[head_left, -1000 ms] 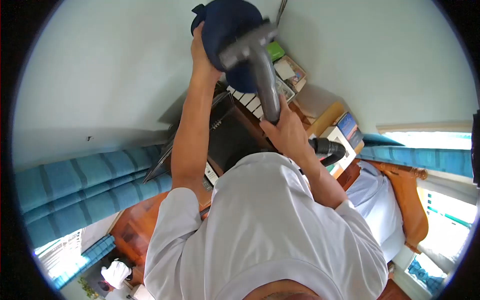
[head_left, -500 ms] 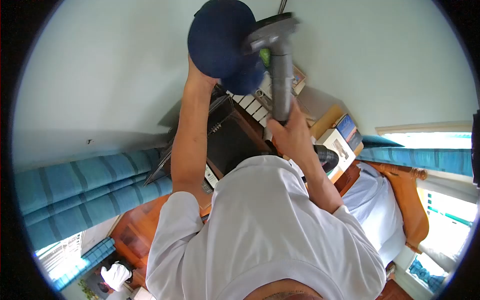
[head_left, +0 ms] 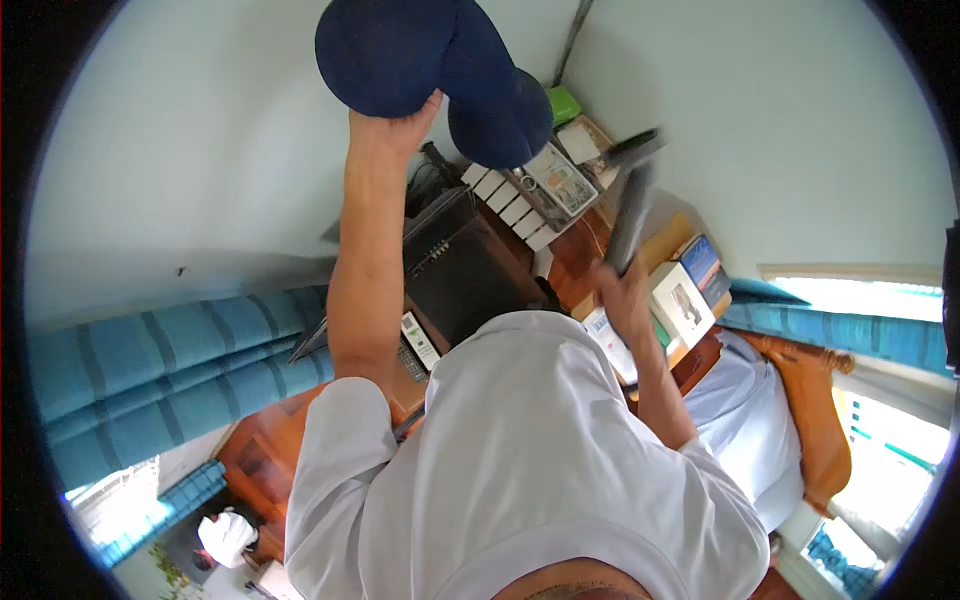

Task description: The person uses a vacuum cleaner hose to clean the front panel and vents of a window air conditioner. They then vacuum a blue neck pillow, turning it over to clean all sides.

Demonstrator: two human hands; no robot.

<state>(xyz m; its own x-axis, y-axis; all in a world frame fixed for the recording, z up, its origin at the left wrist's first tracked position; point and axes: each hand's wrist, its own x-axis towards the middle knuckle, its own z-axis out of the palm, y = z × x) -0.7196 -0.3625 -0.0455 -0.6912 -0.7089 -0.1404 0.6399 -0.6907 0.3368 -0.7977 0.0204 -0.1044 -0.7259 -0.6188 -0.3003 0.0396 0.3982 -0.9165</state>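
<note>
My left hand [head_left: 402, 124] is raised and grips a dark navy cushion with rounded lobes, like a neck pillow [head_left: 392, 55], from below. Most of its fingers are hidden behind the cushion. My right hand [head_left: 626, 300] is closed around the grey tube of a vacuum cleaner nozzle [head_left: 631, 215], whose flat head points up and is smeared by motion. The nozzle is apart from the cushion, to its right.
Below the cushion are a white drawer unit [head_left: 512, 208] with a tray of small items [head_left: 563, 180], and a dark chair or case [head_left: 465, 265]. Books [head_left: 690, 298] lie at right beside a bed [head_left: 750, 420]. Blue curtains [head_left: 180, 350] hang left; another person [head_left: 228, 538] is at lower left.
The vacuum nozzle has moved off the cushion, down and to the right. My left hand has shifted the cushion left and turned it, showing more of its second lobe.
</note>
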